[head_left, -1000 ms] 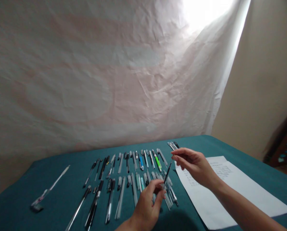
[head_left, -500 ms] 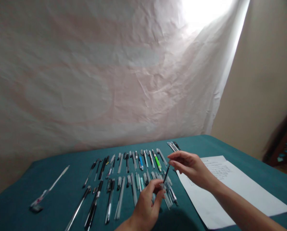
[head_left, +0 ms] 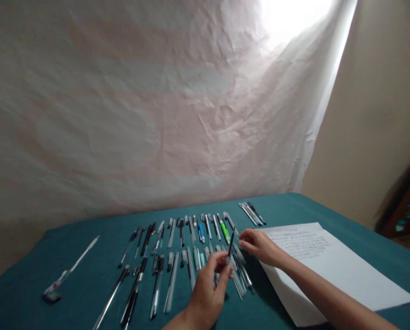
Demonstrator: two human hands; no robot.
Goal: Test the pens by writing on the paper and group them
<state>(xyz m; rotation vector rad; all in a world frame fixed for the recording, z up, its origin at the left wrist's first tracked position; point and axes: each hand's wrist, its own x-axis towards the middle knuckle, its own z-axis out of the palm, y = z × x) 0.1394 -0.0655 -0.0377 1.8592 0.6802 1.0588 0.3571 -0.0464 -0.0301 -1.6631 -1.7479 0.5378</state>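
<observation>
Lower on the right than in the earlier frame, the right hand (head_left: 259, 245) has been drawn down, while the slim dark pen (head_left: 231, 244) has been swung leftward and stood more upright. Behind everything, a creased pale sheet (head_left: 139, 119) is hung, brightly lit at its upper right. Below it, the table is covered by a green cloth (head_left: 77, 275). On the right of it, white paper (head_left: 349, 275) is laid, written on in its far part and crossed by the right forearm. By the left hand (head_left: 206, 291), the pen is gripped low between thumb and fingers, its tip pointed up above the cloth. The right hand's fingers are half curled, just beside the pen and apart from it; whether anything is pinched there cannot be told at this blur. Two rows of pens are spread across the middle, a far row (head_left: 182, 233) and a near row (head_left: 157, 288). Beyond the paper, a small bunch of pens (head_left: 250, 214) is set. In the far row, a green marker (head_left: 225, 233) is seen.
</observation>
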